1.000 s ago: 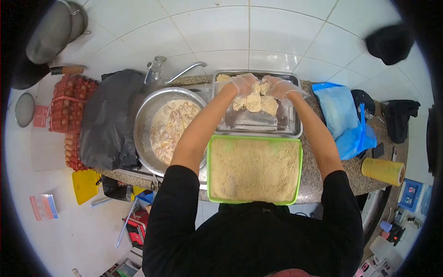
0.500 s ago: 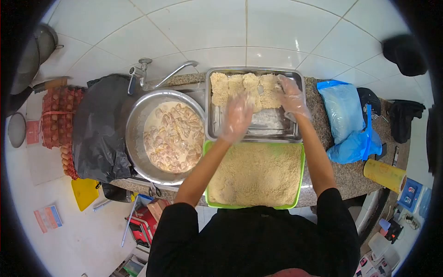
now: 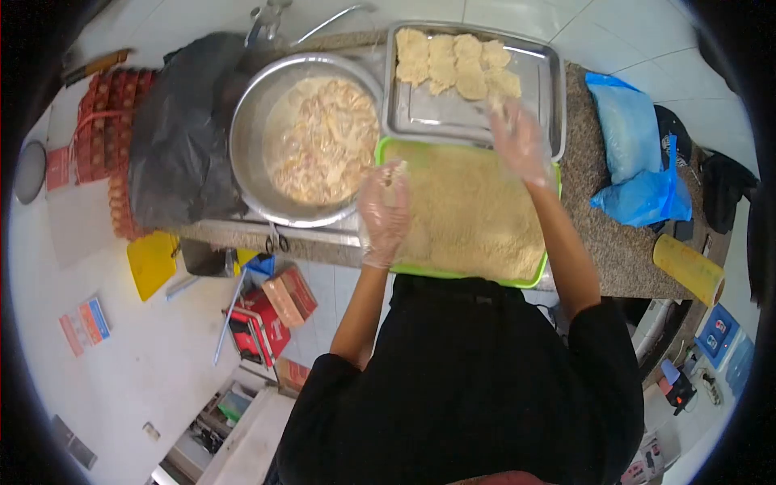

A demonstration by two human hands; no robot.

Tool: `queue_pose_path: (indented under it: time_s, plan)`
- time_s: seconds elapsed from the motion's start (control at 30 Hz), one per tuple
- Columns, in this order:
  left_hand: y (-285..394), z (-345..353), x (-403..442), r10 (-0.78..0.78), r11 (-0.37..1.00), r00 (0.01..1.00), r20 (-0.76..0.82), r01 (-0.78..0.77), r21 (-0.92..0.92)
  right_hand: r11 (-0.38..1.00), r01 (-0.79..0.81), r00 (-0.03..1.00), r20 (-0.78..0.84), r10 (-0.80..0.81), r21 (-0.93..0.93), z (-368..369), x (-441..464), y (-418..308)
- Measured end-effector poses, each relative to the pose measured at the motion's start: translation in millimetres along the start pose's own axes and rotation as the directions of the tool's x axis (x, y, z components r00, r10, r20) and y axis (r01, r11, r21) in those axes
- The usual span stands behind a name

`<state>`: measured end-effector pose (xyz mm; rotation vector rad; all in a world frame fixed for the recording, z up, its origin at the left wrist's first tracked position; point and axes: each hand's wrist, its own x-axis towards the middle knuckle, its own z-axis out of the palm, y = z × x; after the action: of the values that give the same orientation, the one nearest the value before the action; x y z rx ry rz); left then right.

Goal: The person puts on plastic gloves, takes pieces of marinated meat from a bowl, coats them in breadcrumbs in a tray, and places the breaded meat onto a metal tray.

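Note:
My left hand [image 3: 384, 214], in a clear plastic glove with crumbs on its fingertips, hovers between the steel bowl [image 3: 242, 166] and the left edge of the green tray [image 3: 477, 280]. Its fingers are bent but apart, with nothing visible in them. In the bowl lie raw meat pieces [image 3: 327, 137] in a pale, milky liquid. My right hand [image 3: 521, 145], gloved too and blurred, is over the front edge of the metal tray [image 3: 453, 113], fingers apart. Flat crumb-coated pieces [image 3: 469, 73] lie in rows at the back of that tray. Pale breadcrumbs [image 3: 469, 210] fill the green tray.
A black plastic bag [image 3: 182, 137] and stacked egg trays [image 3: 109, 121] stand left of the bowl. Blue bags [image 3: 634, 145] and a yellow film roll [image 3: 687, 267] lie to the right. Scissors [image 3: 276, 240] rest at the counter's front edge, below the faucet [image 3: 331, 20].
Both hands have come back from the metal tray's pieces: my left toward the bowl, my right to the tray's front edge. The view has shifted, so the counter appears higher.

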<state>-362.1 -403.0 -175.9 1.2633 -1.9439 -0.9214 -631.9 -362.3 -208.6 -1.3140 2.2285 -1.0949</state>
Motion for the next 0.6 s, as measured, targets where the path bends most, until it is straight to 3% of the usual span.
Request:
queue_pose_path:
  time_s: [0.03,0.1,0.17,0.2,0.27,0.33,0.47,0.57,0.6]
  plan:
    - [-9.9,-5.9,-10.4,-0.051,0.998,0.998,-0.044,0.049,-0.040,0.996,-0.016,0.996,0.091,0.008,0.090,-3.9,-32.4,-16.8]
    - [-38.4,-11.2,-37.0,-0.143,0.983,0.982,-0.124,0.126,-0.130,0.953,0.278,0.897,0.323,-0.301,0.117,32.3,-88.9,5.9]
    - [-47.8,-16.7,-57.6,-0.163,0.982,0.980,-0.117,0.151,-0.110,0.891,0.419,0.815,0.505,-0.284,-0.177,76.2,-124.4,-4.9]
    - [-50.1,-17.4,-63.8,-0.171,0.982,0.979,-0.114,0.160,-0.103,0.906,0.349,0.760,0.638,-0.124,-0.240,72.4,-118.8,-34.1]
    - [-51.6,-21.8,-74.0,-0.164,0.986,0.983,-0.086,0.160,-0.057,0.892,0.230,0.550,0.808,0.212,-0.390,45.4,-103.5,-98.9]
    - [-60.1,-22.5,-83.1,-0.181,0.983,0.981,-0.070,0.178,-0.051,0.910,0.240,0.501,0.846,0.183,-0.339,78.5,-114.0,-68.9]
    - [-68.6,-18.0,-92.6,-0.193,0.976,0.979,-0.068,0.184,-0.113,0.902,0.349,0.362,0.924,0.121,-0.255,76.8,-103.3,-76.7]
    - [-68.0,-17.0,-95.6,-0.155,0.983,0.987,-0.048,0.149,-0.108,0.871,0.401,0.370,0.920,0.131,-0.285,109.9,-110.5,-25.2]
    - [-71.7,-16.0,-96.1,-0.142,0.986,0.989,-0.040,0.137,-0.097,0.895,0.366,0.420,0.903,0.084,-0.254,97.0,-107.5,-25.8]
